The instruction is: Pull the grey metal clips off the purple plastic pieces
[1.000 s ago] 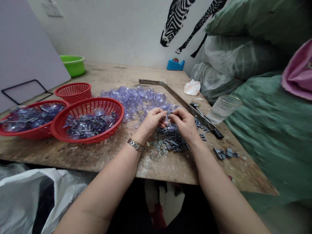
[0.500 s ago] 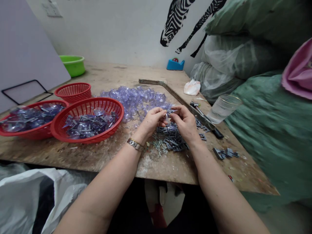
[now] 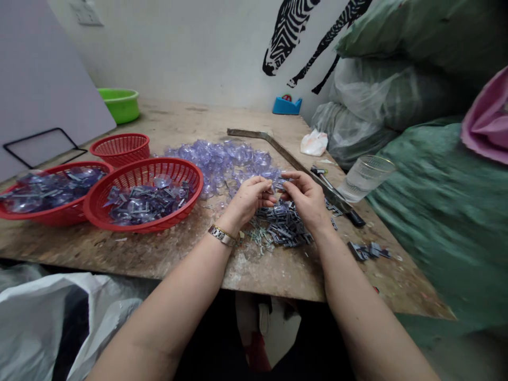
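My left hand (image 3: 248,199) and my right hand (image 3: 306,198) meet over the middle of the wooden table (image 3: 178,248), fingers pinched together on a small part (image 3: 278,184) that looks like a clear suction cup with a grey clip. Just below the hands lies a heap of small grey metal clips (image 3: 280,228). Behind them spreads a pile of clear bluish suction cups (image 3: 226,159). A metal watch sits on my left wrist.
Left of the hands stand two red baskets (image 3: 145,219) (image 3: 51,214) holding assembled pieces and a smaller red basket (image 3: 120,148). A long metal bar (image 3: 289,159), a drinking glass (image 3: 363,177), loose clips (image 3: 367,250), a green bowl (image 3: 119,104), a blue tape dispenser (image 3: 286,105) and green sacks (image 3: 444,211) lie to the right and behind.
My hands stay together over the clip heap; the fingers have shifted slightly as they work the small part. Nothing else has moved.
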A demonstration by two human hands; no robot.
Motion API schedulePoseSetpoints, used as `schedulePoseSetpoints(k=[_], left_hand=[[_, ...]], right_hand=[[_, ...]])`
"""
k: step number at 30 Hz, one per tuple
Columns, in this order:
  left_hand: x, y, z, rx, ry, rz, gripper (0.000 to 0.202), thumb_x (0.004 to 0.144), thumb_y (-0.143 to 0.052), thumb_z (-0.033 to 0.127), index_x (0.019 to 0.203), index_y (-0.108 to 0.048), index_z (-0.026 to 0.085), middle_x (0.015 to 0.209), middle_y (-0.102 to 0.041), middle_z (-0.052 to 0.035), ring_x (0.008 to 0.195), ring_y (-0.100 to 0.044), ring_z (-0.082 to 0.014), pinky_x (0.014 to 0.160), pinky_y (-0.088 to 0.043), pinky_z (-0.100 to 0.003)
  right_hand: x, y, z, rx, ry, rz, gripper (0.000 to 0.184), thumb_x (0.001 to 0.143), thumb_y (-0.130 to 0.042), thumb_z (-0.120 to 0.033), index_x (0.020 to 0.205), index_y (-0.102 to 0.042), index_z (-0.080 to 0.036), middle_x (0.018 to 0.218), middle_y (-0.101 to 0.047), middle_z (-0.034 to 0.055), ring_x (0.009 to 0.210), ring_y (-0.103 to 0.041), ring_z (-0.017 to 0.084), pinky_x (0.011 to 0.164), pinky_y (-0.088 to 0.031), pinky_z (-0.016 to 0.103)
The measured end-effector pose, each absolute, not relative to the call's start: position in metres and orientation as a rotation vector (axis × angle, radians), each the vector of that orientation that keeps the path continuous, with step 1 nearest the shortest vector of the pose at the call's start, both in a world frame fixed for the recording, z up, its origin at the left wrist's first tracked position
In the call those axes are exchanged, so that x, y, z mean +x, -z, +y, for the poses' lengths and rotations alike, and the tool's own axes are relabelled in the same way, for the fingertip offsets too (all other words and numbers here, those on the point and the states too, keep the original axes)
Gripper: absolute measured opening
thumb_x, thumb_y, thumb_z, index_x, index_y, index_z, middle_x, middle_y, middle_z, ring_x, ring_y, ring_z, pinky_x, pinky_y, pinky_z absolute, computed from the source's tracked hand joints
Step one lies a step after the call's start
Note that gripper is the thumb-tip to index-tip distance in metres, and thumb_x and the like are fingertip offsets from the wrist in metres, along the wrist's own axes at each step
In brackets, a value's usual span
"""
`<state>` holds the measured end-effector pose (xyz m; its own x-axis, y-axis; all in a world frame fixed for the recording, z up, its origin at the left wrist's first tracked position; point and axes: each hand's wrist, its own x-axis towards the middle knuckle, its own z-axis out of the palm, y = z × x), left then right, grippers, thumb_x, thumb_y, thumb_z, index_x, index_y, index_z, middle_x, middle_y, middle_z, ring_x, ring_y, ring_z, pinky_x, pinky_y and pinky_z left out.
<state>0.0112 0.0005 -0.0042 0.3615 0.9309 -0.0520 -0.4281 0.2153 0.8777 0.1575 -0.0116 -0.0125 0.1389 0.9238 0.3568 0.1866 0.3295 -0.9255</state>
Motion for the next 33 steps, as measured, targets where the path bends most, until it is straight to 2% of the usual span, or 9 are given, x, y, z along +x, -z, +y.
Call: schedulePoseSetpoints(k=[7, 16, 24, 28, 33], left_hand=[[0.011, 0.001, 0.002, 0.805, -1.044, 0.657, 0.016, 0.088, -0.051, 0.010, 0.073, -0.050, 0.013, 0.062, -0.056, 0.0018, 0.048, -0.059, -0.0070, 0.050, -0.046, -0.017], [0.010, 0.002, 0.004, 0.686, -1.037, 0.650, 0.018, 0.088, -0.049, 0.007, 0.072, -0.051, 0.013, 0.062, -0.056, 0.0017, 0.051, -0.063, -0.0091, 0.060, -0.055, -0.022], [0.012, 0.005, 0.007, 0.628, -1.072, 0.635, 0.019, 0.087, -0.049, 0.005, 0.070, -0.052, 0.013, 0.060, -0.055, 0.0018, 0.051, -0.059, -0.0068, 0.063, -0.056, -0.022], [0.012, 0.007, 0.010, 0.576, -1.074, 0.623, 0.021, 0.089, -0.047, 0.006, 0.070, -0.053, 0.012, 0.060, -0.056, 0.0011, 0.052, -0.060, -0.0071, 0.063, -0.056, -0.021], [0.010, 0.006, 0.011, 0.524, -1.090, 0.634, 0.023, 0.090, -0.047, 0.008, 0.069, -0.053, 0.013, 0.059, -0.056, 0.0003, 0.053, -0.059, -0.0076, 0.063, -0.055, -0.021]], right_hand=[[0.159, 0.014, -0.010, -1.142, -0.835, -1.339, 0.023, 0.076, -0.066, -0.035, 0.094, -0.064, -0.022, 0.071, -0.064, -0.0018, 0.060, -0.062, 0.014, 0.063, -0.056, 0.031], [0.156, 0.017, -0.010, -1.114, -0.779, -1.394, 0.025, 0.074, -0.067, -0.037, 0.094, -0.068, -0.021, 0.070, -0.064, -0.0016, 0.064, -0.062, 0.013, 0.066, -0.056, 0.031], [0.154, 0.018, -0.012, -1.128, -0.639, -1.447, 0.020, 0.079, -0.063, -0.035, 0.092, -0.071, -0.022, 0.082, -0.070, 0.0012, 0.068, -0.063, 0.015, 0.066, -0.056, 0.031], [0.157, 0.019, -0.012, -1.129, -0.537, -1.582, 0.023, 0.083, -0.055, -0.028, 0.097, -0.072, -0.022, 0.089, -0.072, 0.0029, 0.078, -0.066, 0.018, 0.075, -0.056, 0.035], [0.160, 0.020, -0.010, -1.120, -0.401, -1.710, 0.026, 0.082, -0.055, -0.023, 0.102, -0.072, -0.023, 0.103, -0.074, 0.0044, 0.092, -0.068, 0.021, 0.089, -0.053, 0.040]])
